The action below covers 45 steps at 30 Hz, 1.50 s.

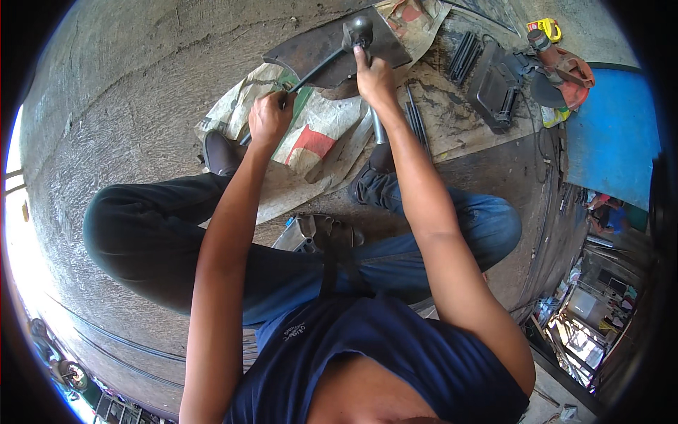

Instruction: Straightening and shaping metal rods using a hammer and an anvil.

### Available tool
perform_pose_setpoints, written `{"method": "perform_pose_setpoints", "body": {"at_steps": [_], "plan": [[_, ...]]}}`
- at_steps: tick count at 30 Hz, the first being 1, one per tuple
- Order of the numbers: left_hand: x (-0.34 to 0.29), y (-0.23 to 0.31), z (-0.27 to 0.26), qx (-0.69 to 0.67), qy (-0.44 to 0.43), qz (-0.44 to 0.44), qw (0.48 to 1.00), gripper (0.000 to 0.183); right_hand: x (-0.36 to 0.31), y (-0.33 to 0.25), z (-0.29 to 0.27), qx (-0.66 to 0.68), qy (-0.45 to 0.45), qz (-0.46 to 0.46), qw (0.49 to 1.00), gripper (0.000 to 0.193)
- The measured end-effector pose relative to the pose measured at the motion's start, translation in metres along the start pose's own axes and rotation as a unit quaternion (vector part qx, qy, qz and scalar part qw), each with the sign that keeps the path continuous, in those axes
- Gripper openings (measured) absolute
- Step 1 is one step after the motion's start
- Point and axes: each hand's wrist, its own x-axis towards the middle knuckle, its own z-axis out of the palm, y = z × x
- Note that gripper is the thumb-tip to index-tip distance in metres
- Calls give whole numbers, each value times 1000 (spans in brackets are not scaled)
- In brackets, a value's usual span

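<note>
My left hand point(270, 116) grips the long dark handle of a wrench-like tool point(321, 66) near its end. That handle runs up and right to a round socket head point(357, 30) standing on a dark curved metal plate point(311, 49). My right hand point(374, 78) presses against the head's lower part, fingers wrapped at its base. The plate lies on printed sacks and paper point(318, 134) spread over the concrete floor point(120, 106). I am squatting, knees wide, with both shoes next to the sacks.
An angle grinder with an orange guard point(561, 71) lies at top right next to a black case point(494, 88) and several dark rods point(462, 56). A yellow tape measure point(549, 30) sits beyond. A blue panel point(611, 134) stands at the right. A metal part point(311, 233) rests between my legs.
</note>
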Motion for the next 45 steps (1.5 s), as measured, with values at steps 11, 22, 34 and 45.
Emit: {"method": "perform_pose_setpoints", "body": {"at_steps": [11, 22, 34, 45], "plan": [[-8, -5, -4, 21, -6, -2, 1000, 23, 20, -128, -168, 298, 69, -25, 952, 52], [-7, -8, 7, -8, 44, 40, 998, 22, -7, -7, -10, 18, -51, 15, 998, 72], [-10, -6, 9, 2, 1, -18, 1000, 27, -24, 21, -49, 563, -233, 246, 754, 44], [-13, -5, -3, -31, -11, 16, 999, 22, -17, -26, -49, 395, -143, 233, 877, 53]]}}
